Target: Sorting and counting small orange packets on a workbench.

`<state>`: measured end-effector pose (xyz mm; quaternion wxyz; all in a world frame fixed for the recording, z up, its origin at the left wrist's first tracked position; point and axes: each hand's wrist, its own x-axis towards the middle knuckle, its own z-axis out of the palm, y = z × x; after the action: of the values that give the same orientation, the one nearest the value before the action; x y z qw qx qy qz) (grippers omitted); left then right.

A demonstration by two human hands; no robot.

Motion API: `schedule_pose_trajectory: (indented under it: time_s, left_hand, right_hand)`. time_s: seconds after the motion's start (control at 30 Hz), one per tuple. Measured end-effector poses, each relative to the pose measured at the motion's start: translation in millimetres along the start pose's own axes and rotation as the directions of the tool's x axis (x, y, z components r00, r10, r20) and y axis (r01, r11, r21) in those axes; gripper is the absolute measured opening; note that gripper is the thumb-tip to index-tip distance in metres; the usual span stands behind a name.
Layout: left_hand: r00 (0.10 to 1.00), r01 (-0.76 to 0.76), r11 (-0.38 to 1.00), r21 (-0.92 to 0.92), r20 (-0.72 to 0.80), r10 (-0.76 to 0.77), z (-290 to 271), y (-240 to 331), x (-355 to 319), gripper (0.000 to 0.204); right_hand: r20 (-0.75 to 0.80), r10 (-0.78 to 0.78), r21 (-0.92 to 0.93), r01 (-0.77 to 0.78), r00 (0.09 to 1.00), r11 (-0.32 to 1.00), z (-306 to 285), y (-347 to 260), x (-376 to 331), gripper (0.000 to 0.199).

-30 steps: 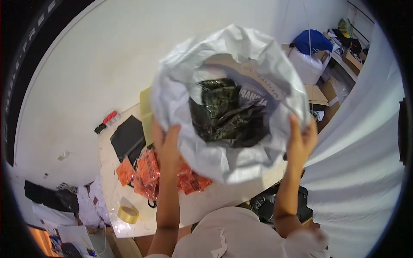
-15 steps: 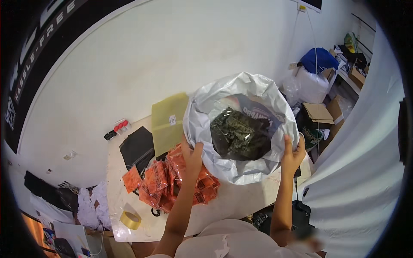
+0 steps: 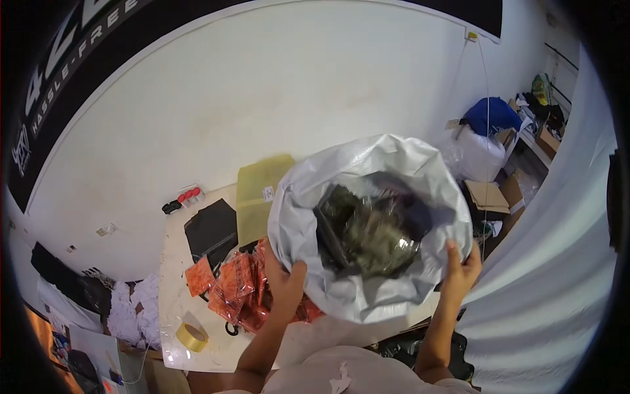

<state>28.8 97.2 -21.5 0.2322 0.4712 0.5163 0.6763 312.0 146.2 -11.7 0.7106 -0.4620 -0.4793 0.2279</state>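
Note:
A large silver-white plastic bag (image 3: 354,161) stands with its mouth wide and its rim rolled outward over the table. My left hand (image 3: 287,284) grips the rim on the near left side, thumb inside. On the right side, my right hand (image 3: 462,268) pinches the rim in the same way. Inside the bag lie clear plastic packages (image 3: 377,240) with dark green, camouflage-like contents, somewhat blurred. Close to my left hand is a heap of orange items in clear packets (image 3: 239,282), partly covered by my arm and the bag.
On the pale table (image 3: 256,358) are a yellow tape roll (image 3: 191,337), a black flat pouch (image 3: 211,228) and a yellow sheet-like bag (image 3: 262,197). A white wall rises behind. Cardboard boxes (image 3: 487,196) and a blue bundle (image 3: 491,117) crowd the right, beside a white curtain (image 3: 545,282).
The bag has come nearer to me and its mouth tilts more toward me. The packages inside have shifted. Both hands keep hold of the rim and have moved lower with it.

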Motion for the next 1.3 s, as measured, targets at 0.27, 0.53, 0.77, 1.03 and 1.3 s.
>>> schedule_pose_trajectory:
  time_s: [0.27,0.53,0.77,1.03,1.3]
  left_hand:
    - [0.961,0.275,0.919,-0.284,0.121,-0.25,-2.6,14.0,-10.7,0.063]
    - [0.949,0.314,0.932,-0.179,0.023,-0.315,-86.6,21.2,-63.6,0.062]
    - [0.831,0.324,0.897,0.301,-0.543,-0.118,-160.3,-17.8,-103.1,0.052]
    - [0.819,0.425,0.784,0.451,-0.561,-0.122,-155.8,-48.6,-151.6,0.053]
    - [0.865,0.458,0.738,0.495,-0.442,-0.239,-153.8,-100.5,-168.8,0.054]
  right_hand:
    - [0.028,0.126,0.094,-0.128,0.992,0.987,1.2,6.8,14.9,0.024]
    - [-0.073,0.224,0.134,-0.213,0.972,0.968,46.1,-20.7,28.5,0.049]
    - [0.047,0.151,0.516,-0.153,0.987,0.843,69.6,37.6,125.0,0.037]
    - [-0.024,0.419,0.715,-0.277,0.908,0.642,178.4,74.0,150.5,0.027]
    - [0.472,0.63,0.281,-0.783,0.616,0.555,273.3,243.3,91.4,0.025]
